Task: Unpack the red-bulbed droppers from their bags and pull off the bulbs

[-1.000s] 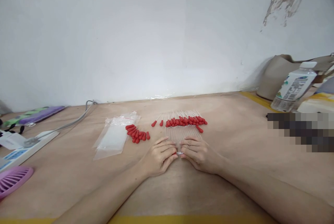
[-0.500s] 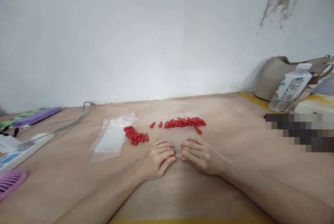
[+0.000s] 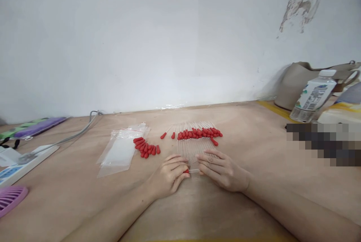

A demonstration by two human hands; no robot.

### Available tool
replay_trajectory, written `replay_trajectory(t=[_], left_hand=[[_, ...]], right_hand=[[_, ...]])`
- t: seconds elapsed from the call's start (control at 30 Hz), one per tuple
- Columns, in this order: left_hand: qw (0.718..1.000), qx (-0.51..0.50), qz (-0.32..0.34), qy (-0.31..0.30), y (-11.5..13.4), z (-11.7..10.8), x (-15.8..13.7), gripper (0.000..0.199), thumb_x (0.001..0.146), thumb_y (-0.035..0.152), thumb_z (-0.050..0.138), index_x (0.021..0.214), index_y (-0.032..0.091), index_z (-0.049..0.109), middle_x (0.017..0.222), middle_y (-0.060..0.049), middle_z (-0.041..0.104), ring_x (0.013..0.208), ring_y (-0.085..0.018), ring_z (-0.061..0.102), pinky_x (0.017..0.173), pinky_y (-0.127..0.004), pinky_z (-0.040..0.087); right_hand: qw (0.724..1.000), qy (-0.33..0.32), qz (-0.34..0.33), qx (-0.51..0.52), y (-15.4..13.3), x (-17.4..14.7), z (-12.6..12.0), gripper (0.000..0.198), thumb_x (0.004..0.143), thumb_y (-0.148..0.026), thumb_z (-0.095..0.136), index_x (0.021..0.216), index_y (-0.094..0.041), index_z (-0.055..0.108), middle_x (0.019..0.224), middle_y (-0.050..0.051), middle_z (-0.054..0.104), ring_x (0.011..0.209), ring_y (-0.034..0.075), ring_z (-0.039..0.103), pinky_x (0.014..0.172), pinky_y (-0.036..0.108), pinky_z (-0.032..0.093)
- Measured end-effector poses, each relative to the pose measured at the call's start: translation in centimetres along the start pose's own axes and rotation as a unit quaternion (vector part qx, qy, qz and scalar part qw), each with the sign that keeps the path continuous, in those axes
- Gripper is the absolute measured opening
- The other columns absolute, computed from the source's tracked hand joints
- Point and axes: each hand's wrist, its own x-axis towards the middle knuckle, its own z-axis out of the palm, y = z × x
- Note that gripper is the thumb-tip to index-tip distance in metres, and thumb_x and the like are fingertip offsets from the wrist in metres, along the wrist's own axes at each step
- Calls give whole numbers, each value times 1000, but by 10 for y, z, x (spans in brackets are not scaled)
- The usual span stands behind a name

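Observation:
My left hand (image 3: 171, 175) pinches a red rubber bulb (image 3: 186, 171) between thumb and fingers. From it a thin clear tube (image 3: 194, 171) runs sideways to my right hand (image 3: 222, 168), whose fingers are closed on its other end. Whether the tube sits inside the bulb is hidden by my left fingers. Just beyond both hands lies a row of loose clear tubes (image 3: 191, 148). Farther back are several droppers (image 3: 194, 133) with red bulbs, their tubes pointing to the wall. One red bulb (image 3: 214, 142) rests apart near the row's right end.
Left of my hands lie a pile of red bulbs (image 3: 146, 147) and clear plastic bags (image 3: 120, 152). A power strip (image 3: 31, 163), its cable and a purple slatted object (image 3: 12, 198) are at far left. A bottle (image 3: 314, 97) and a grey-beige jug (image 3: 290, 84) stand at right.
My right hand has shifted slightly right, so more of the tube shows between my hands. More of the red bulb is visible at my left fingertips.

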Motion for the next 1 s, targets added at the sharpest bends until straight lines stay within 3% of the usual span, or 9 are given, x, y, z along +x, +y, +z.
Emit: replay_trajectory(t=[0.17, 0.27, 0.4, 0.53, 0.63, 0.8, 0.9, 1.0], left_hand=[[1000, 15, 5, 25, 1, -3, -3, 14, 85, 17, 47, 94, 17, 57, 87, -5, 67, 95, -18, 59, 89, -36, 43], [996, 44, -40, 73, -7, -12, -8, 12, 85, 17, 47, 89, 17, 59, 84, -5, 67, 89, -18, 59, 82, -34, 45], [970, 108, -167, 141, -29, -34, -13, 14, 84, 24, 48, 88, 19, 61, 81, -4, 63, 74, -15, 58, 70, -29, 46], [915, 135, -338, 174, -59, -62, -20, 28, 85, 28, 40, 101, 17, 60, 85, -6, 56, 78, -17, 56, 69, -28, 47], [883, 156, -408, 172, -80, -79, -30, 32, 81, 29, 39, 101, 16, 61, 85, -7, 54, 85, -20, 55, 73, -32, 47], [842, 96, -494, 194, -99, -89, -42, 37, 75, 36, 48, 104, 15, 55, 83, -4, 59, 67, -15, 57, 63, -27, 48], [841, 94, -490, 209, -101, -87, -42, 34, 73, 39, 51, 97, 16, 54, 82, -3, 61, 63, -14, 56, 59, -25, 46], [866, 102, -455, 182, -96, -84, -40, 28, 73, 40, 52, 89, 18, 53, 81, -1, 61, 60, -12, 53, 57, -24, 43]], right_hand=[[1000, 3, -2, 16, 4, -4, -5, 16, 81, -9, 51, 95, -10, 59, 94, 8, 66, 106, 17, 52, 95, 36, 41], [997, 20, 71, 6, 14, -13, -7, 15, 81, -12, 52, 94, -13, 61, 92, 7, 66, 100, 18, 55, 89, 36, 42], [958, 12, 278, -61, 27, -19, -2, 17, 83, -22, 51, 93, -19, 64, 74, 3, 65, 73, 15, 57, 71, 31, 39], [929, -36, 361, -65, 31, -18, 8, 24, 85, -23, 43, 97, -20, 64, 74, 4, 64, 72, 15, 56, 69, 29, 35], [920, -46, 384, -59, 31, -16, 14, 23, 83, -20, 42, 95, -19, 62, 80, 4, 64, 76, 16, 56, 70, 29, 33], [922, -30, 375, -89, 30, -14, 18, 16, 81, -19, 45, 76, -17, 60, 71, 3, 64, 69, 16, 56, 66, 29, 29], [932, -27, 349, -97, 29, -13, 19, 16, 80, -17, 45, 75, -17, 61, 69, 3, 64, 69, 15, 55, 67, 29, 29], [940, -28, 328, -88, 27, -13, 19, 15, 79, -17, 47, 76, -18, 62, 68, 2, 63, 71, 16, 55, 68, 29, 29]])
